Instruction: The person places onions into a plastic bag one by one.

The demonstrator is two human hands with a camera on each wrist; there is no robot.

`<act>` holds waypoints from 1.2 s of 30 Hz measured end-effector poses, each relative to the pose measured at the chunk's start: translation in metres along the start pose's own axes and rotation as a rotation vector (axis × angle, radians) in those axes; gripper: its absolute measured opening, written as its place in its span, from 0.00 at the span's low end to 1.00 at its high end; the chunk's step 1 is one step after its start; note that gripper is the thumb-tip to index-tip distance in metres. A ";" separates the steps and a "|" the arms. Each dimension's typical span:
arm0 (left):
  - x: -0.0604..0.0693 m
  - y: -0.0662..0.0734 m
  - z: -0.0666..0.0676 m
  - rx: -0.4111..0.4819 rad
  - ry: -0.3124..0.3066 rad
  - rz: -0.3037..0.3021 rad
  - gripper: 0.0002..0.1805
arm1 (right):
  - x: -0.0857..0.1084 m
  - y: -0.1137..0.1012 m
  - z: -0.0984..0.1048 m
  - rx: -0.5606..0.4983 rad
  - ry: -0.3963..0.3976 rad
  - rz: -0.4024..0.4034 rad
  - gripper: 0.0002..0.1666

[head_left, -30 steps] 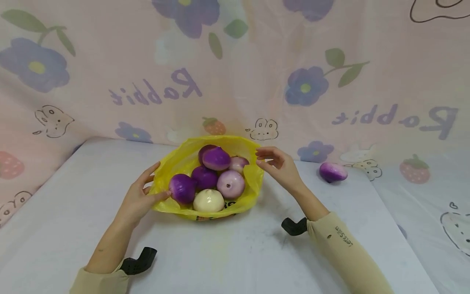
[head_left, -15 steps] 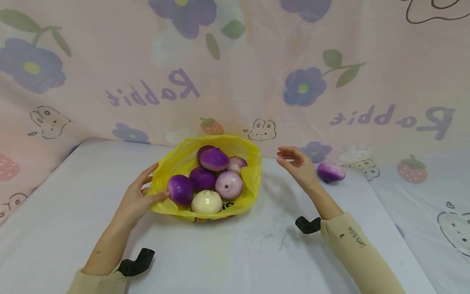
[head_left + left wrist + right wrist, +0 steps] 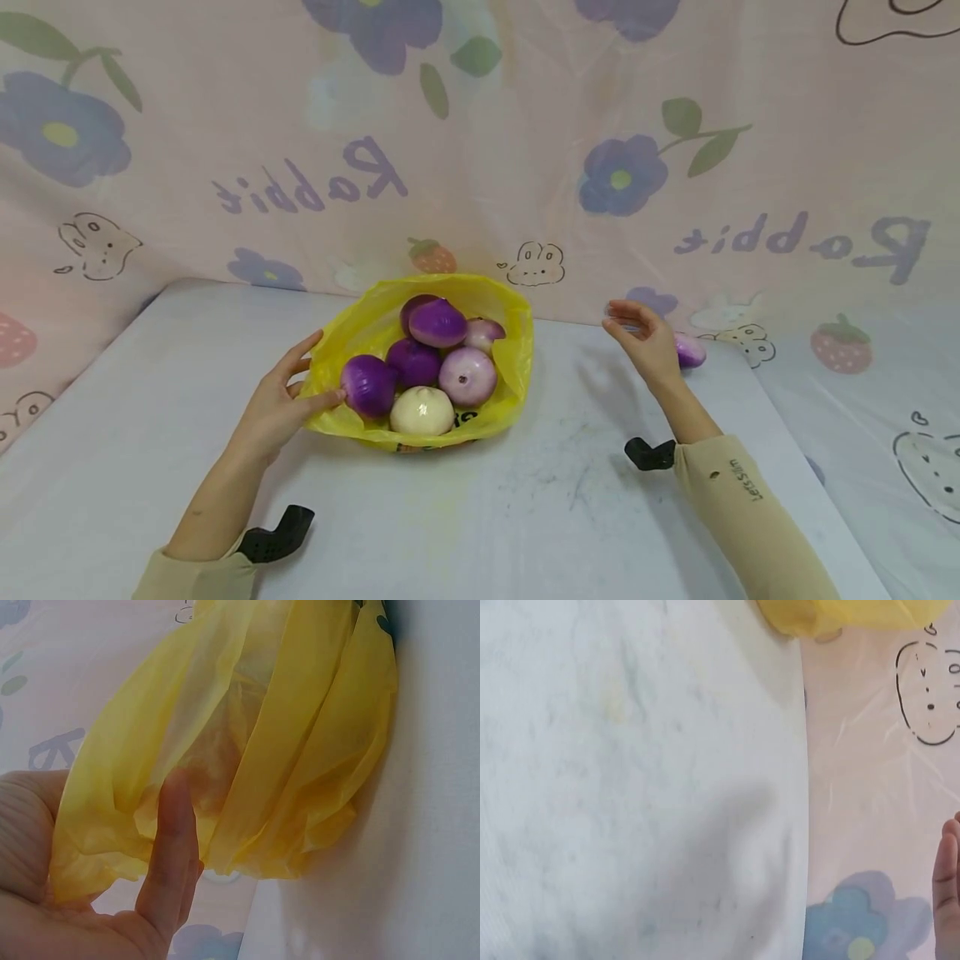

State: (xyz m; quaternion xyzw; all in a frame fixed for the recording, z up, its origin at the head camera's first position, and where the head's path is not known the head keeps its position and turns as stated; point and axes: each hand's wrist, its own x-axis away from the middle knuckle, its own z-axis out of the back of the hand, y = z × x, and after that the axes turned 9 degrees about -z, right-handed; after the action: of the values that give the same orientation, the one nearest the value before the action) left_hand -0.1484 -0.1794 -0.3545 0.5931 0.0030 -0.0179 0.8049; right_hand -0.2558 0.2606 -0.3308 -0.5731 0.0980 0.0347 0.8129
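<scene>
A yellow plastic bag (image 3: 517, 387) lies with its mouth spread wide on the white table. Inside sit several purple onions (image 3: 438, 323) and one cream-white onion (image 3: 422, 411). My left hand (image 3: 277, 407) grips the bag's left rim, thumb inside and fingers outside. In the left wrist view, the bag's folded yellow film (image 3: 300, 735) hangs beside the hand's fingers (image 3: 174, 847). My right hand (image 3: 643, 340) is in the air right of the bag, fingers loosely bent and holding nothing. Partly hidden behind it is a loose purple onion (image 3: 690, 351) on the table.
The white table (image 3: 525, 517) ends at a pink curtain (image 3: 480, 167) printed with flowers and rabbits. Black curved pieces (image 3: 277, 535) stick out at both sleeve cuffs. The table's right edge slopes down past the right sleeve (image 3: 750, 508).
My right hand has left the bag's right rim and moved right, now partly covering the loose onion. The left hand keeps its grip on the bag, which stays nearly still.
</scene>
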 end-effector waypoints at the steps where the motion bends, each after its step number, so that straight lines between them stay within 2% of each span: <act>1: 0.000 0.000 0.000 0.000 -0.001 -0.001 0.48 | -0.002 0.004 0.002 -0.002 0.012 0.002 0.21; 7: 0.000 -0.001 0.000 -0.007 -0.003 0.000 0.48 | -0.015 0.030 0.014 0.045 0.134 -0.026 0.25; 11: 0.000 -0.001 0.000 -0.009 -0.002 0.000 0.48 | -0.017 0.037 0.021 0.076 0.237 -0.048 0.24; 15: 0.000 -0.001 0.000 -0.009 0.000 0.001 0.49 | -0.015 0.040 0.027 0.114 0.300 -0.071 0.24; 26: 0.000 -0.001 0.000 0.005 -0.001 -0.004 0.48 | -0.015 0.049 0.042 0.193 0.407 -0.128 0.24; 36: 0.000 -0.002 0.001 0.019 -0.005 -0.006 0.49 | -0.014 0.055 0.053 0.233 0.395 -0.241 0.33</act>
State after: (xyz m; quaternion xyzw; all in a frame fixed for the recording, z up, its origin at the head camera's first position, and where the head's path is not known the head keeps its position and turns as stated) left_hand -0.1485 -0.1807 -0.3559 0.6005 0.0028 -0.0218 0.7993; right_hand -0.2721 0.3304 -0.3619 -0.4786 0.1894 -0.1867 0.8368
